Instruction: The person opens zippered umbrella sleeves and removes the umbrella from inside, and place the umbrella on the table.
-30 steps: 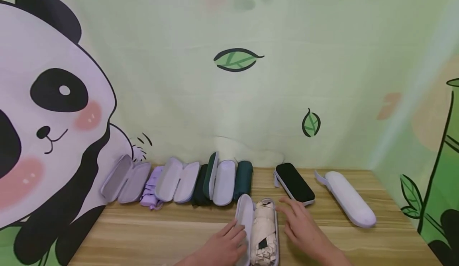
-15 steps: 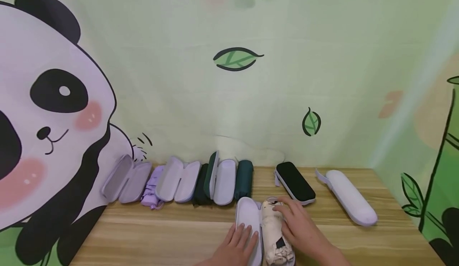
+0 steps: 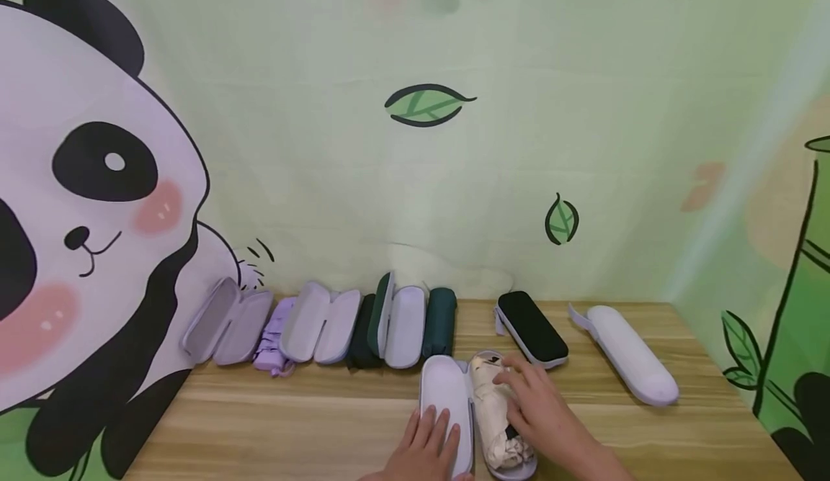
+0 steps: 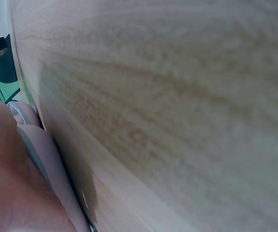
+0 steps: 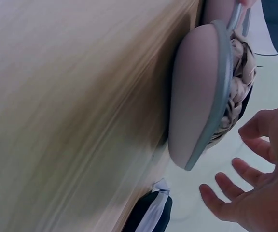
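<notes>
An open pale lilac case lies at the front of the table, its lid folded out to the left. In its right half is a folded cream umbrella with black patches. My left hand rests with straight fingers on the lid; the left wrist view shows that hand along the case's edge. Over the umbrella's far right side reaches my right hand, fingers loosely bent. In the right wrist view the thumb and fingers spread apart beside the umbrella, which bulges above the rim.
Along the back left stand several open cases, with a purple folded umbrella and dark rolled bundles between them. A closed black-topped case and a closed white case lie at the right, before a panda-print backdrop.
The case and umbrella have shifted slightly right, and the lid lies flatter. My left hand has gone from the lid's edge onto its inside; my right hand has come over the umbrella.
</notes>
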`<action>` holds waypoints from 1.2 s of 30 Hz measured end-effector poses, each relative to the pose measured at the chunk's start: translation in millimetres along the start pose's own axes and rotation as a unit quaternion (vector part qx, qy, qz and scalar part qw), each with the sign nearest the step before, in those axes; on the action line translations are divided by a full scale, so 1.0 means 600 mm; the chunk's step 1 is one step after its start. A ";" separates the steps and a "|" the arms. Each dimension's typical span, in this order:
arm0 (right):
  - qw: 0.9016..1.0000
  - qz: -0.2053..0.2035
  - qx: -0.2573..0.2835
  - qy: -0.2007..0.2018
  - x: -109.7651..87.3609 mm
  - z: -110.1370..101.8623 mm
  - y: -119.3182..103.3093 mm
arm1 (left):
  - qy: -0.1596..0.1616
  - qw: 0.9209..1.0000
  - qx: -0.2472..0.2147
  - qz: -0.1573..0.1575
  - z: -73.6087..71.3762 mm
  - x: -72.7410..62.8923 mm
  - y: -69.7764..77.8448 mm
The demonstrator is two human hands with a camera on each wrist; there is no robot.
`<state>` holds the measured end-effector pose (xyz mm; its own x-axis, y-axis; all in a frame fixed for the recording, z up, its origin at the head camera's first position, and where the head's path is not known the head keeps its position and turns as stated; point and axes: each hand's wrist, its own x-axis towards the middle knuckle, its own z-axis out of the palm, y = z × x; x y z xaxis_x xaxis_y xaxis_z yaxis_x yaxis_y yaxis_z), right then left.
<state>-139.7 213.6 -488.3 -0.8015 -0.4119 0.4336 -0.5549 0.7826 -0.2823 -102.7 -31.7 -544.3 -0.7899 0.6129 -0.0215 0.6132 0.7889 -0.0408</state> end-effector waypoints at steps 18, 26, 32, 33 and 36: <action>0.975 0.183 0.008 -0.126 0.030 -0.001 -0.044 | 0.021 1.000 -0.003 0.007 0.011 -0.002 0.001; 0.966 0.166 -0.085 -0.177 0.044 0.024 -0.064 | 0.021 1.000 0.017 0.015 0.016 -0.003 -0.001; 0.958 0.190 -0.062 -0.206 0.050 0.026 -0.065 | 0.023 0.999 0.028 0.016 0.015 -0.002 0.000; 0.958 0.190 -0.054 -0.209 0.050 0.024 -0.064 | 0.021 0.999 0.028 0.018 0.014 -0.003 -0.001; 0.959 0.188 -0.028 -0.212 0.051 0.019 -0.060 | 0.017 0.999 0.027 0.021 0.012 -0.003 -0.003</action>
<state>-146.6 167.8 -474.6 -0.9675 -0.2401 -0.0796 -0.2065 0.9314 -0.2997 -102.6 -34.4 -551.4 -0.7618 0.6478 0.0087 0.6443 0.7590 -0.0935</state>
